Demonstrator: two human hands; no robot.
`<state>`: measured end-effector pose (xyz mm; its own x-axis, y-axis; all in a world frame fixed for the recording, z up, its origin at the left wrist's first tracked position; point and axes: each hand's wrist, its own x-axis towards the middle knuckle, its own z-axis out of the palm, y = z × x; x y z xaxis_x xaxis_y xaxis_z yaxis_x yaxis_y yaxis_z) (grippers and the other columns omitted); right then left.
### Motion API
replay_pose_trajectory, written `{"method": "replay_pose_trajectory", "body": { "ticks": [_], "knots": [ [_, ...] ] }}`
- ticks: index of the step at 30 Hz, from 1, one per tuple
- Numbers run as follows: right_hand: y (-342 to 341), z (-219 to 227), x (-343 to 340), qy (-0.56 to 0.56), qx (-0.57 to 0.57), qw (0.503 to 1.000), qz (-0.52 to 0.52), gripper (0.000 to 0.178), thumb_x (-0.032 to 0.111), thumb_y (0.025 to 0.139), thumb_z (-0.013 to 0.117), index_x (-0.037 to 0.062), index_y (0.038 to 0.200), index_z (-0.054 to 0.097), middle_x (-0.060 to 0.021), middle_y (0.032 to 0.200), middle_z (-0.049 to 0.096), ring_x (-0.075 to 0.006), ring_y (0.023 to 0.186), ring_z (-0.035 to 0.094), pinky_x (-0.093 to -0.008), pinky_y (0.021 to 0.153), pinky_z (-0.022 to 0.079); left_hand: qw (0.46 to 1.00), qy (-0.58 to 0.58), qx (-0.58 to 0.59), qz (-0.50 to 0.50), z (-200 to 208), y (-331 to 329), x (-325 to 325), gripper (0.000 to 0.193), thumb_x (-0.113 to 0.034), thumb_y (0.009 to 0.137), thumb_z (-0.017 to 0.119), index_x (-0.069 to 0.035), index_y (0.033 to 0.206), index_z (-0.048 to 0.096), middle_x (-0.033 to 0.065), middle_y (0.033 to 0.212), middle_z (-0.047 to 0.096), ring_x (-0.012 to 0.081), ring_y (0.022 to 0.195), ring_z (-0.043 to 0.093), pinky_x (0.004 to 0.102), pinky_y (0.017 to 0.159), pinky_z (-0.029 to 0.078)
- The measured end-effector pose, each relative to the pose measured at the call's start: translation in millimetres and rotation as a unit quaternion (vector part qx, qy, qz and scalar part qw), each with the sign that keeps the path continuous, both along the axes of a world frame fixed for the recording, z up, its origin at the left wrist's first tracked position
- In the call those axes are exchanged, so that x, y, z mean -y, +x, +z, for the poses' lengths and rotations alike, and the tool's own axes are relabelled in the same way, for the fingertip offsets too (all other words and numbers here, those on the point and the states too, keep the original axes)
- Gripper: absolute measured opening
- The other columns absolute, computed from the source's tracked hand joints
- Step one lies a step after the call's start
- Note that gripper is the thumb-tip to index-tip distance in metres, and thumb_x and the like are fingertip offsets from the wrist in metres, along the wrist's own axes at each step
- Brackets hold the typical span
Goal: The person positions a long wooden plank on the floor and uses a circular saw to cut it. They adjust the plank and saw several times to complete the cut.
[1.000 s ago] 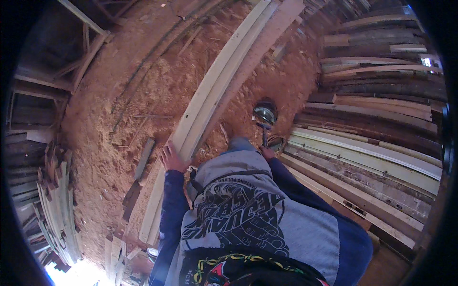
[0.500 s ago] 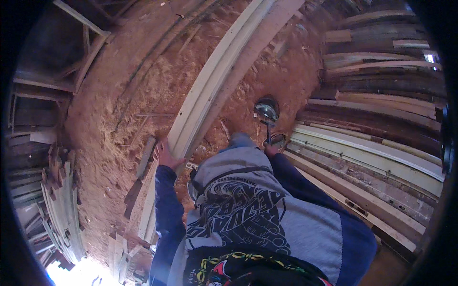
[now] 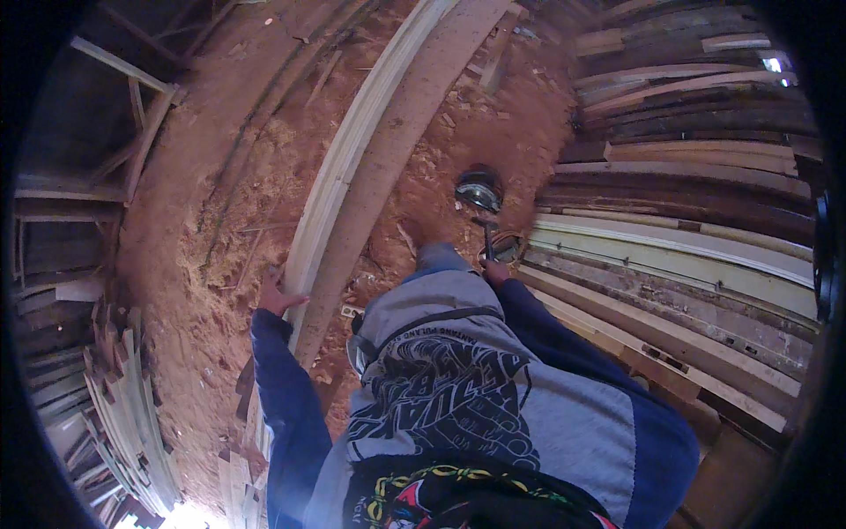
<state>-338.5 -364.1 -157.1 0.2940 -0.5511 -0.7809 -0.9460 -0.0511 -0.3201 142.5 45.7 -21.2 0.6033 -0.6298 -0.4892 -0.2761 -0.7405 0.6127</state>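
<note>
My left hand (image 3: 278, 297) lies at the left edge of a long pale wooden board (image 3: 345, 159), thumb stretched across its top and fingers spread beside it. The board runs away from me, alongside a wider reddish-brown plank (image 3: 394, 145). In my right hand (image 3: 496, 270), closed and low beside my knee, is the dark handle of a hammer (image 3: 490, 244); its head points away from me. Just beyond the hammer, a dark glossy rounded object like a helmet or bowl (image 3: 479, 189) rests on the ground.
Stacked timber (image 3: 679, 256) lines the right side. More planks (image 3: 128, 414) lean at the lower left, below a wooden frame (image 3: 132, 150). Reddish earth (image 3: 203, 291) strewn with shavings and offcuts covers the ground. A small pale socket-like piece (image 3: 351, 311) lies near my left knee.
My left hand has shifted left and its fingers have spread more at the board's edge. The board sits further left in view. The hammer in my right hand has tilted, showing its head.
</note>
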Motion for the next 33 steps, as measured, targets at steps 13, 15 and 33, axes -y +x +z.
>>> {"method": "replay_pose_trajectory", "body": {
  "ticks": [13,15,33],
  "knots": [
    [-103.5,-169.2,-13.0,-0.039,0.074,0.996,0.025,0.050,0.050,0.094,0.061,0.0068,0.116,0.071,-0.0217,0.099,0.073,-0.0361,0.088,0.070,-0.0493,0.076,0.052,0.996,-0.055,0.015,0.074,-5.4,-12.5,-9.0,0.108,-0.034,0.052,0.097,-0.003,0.145,0.052,0.0194,0.144,0.051,0.0334,0.135,0.049,0.0436,0.115,0.040],
    [-99.0,-157.7,-12.1,-0.030,0.026,0.998,0.042,0.048,0.049,0.092,0.063,0.0081,0.117,0.071,-0.0212,0.100,0.074,-0.0361,0.088,0.071,-0.0486,0.076,0.053,0.989,-0.111,0.064,0.070,-0.3,-24.7,-2.7,0.110,-0.034,0.050,0.097,-0.005,0.146,0.052,0.0197,0.143,0.051,0.0359,0.134,0.048,0.0453,0.114,0.040],
    [6.6,0.7,10.5,0.054,-0.008,0.994,0.091,0.048,0.043,0.094,0.057,0.0044,0.119,0.071,-0.0222,0.116,0.071,-0.0354,0.112,0.066,-0.0457,0.097,0.049,0.949,0.073,0.280,0.125,7.1,-111.6,47.0,0.129,-0.050,0.049,0.096,-0.018,0.157,0.034,0.0178,0.142,0.054,0.0397,0.132,0.049,0.0538,0.111,0.037]
  ]
}}
